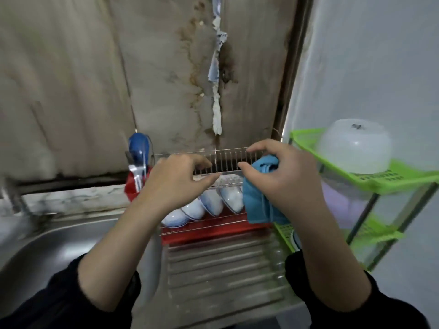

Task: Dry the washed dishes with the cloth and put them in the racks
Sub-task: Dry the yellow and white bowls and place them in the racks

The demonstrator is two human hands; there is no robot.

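Note:
My right hand (282, 176) holds a blue cloth (259, 203) bunched in its palm, and the cloth hangs down over the right end of the wire dish rack (228, 160). My left hand (178, 181) hovers in front of the rack with its fingers loosely curled and nothing in it. Several white bowls with blue rims (211, 203) stand on edge in the rack's lower tier, above a red drip tray (209, 233). Both hands are level with the rack's upper tier, close together.
A red cutlery holder (130, 186) with a blue-handled utensil (137, 148) and metal cutlery hangs at the rack's left. A steel sink (47, 248) lies left, its ribbed drainboard (221, 267) below the rack. A green plastic shelf (370, 179) with an upturned translucent bowl (354, 146) stands right.

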